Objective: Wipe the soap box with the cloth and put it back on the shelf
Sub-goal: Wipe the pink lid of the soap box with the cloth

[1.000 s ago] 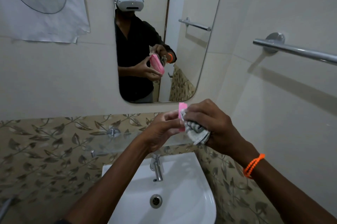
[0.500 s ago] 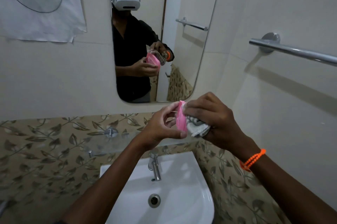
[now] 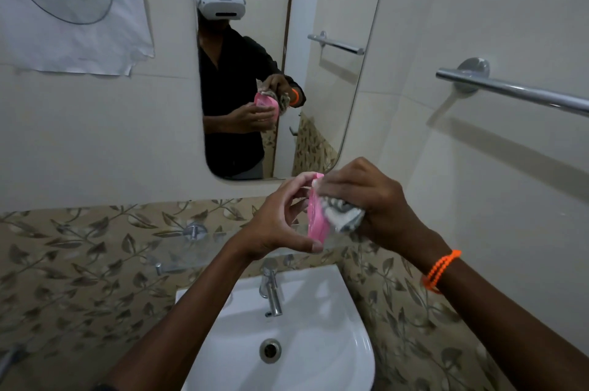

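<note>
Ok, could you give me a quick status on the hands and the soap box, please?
Left hand pinching pink soap box on edge. Right hand pressing cloth against it. Glass shelf below, nothing in the way.

The left hand held the pink soap box on edge, thumb under its lower end and fingertips at its top. The right hand pressed a crumpled grey-and-white cloth against the box's right face. Both were raised above a glass shelf fixed to the leaf-patterned tiles, with a chrome tap and white sink below. An orange bracelet circled the right wrist. The mirror behind reflected the same grip, and a towel bar crossed the right wall
</note>
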